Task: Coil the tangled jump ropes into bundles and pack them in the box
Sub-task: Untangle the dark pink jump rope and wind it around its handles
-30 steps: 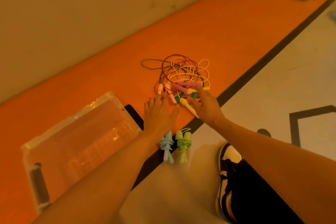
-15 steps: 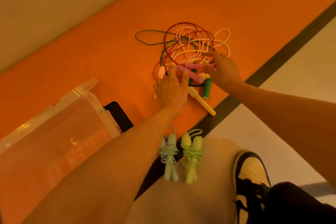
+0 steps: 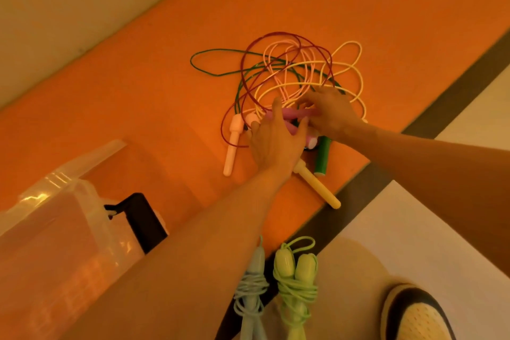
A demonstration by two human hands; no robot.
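Observation:
A tangle of jump ropes (image 3: 299, 69) in dark red, green, pale pink and yellow lies on the orange floor. Loose handles stick out of it: pale pink (image 3: 232, 148), yellow (image 3: 317, 185), green (image 3: 323, 157) and magenta (image 3: 289, 114). My left hand (image 3: 273, 143) lies spread over the magenta handles with straight fingers. My right hand (image 3: 332, 113) curls its fingertips on the end of a magenta handle, slightly blurred. Two coiled bundles lie near me, light blue (image 3: 251, 290) and light green (image 3: 295, 284). The clear plastic box (image 3: 69, 201) stands at the lower left.
A black flat object (image 3: 143, 218) lies beside the box. A dark stripe (image 3: 430, 119) divides the orange floor from the pale floor on the right. My shoe (image 3: 414, 315) is at the bottom right. A wall (image 3: 69, 8) runs along the upper left.
Both hands have moved forward into the tangle and closed in on the magenta handles. The view has shifted closer to the ropes.

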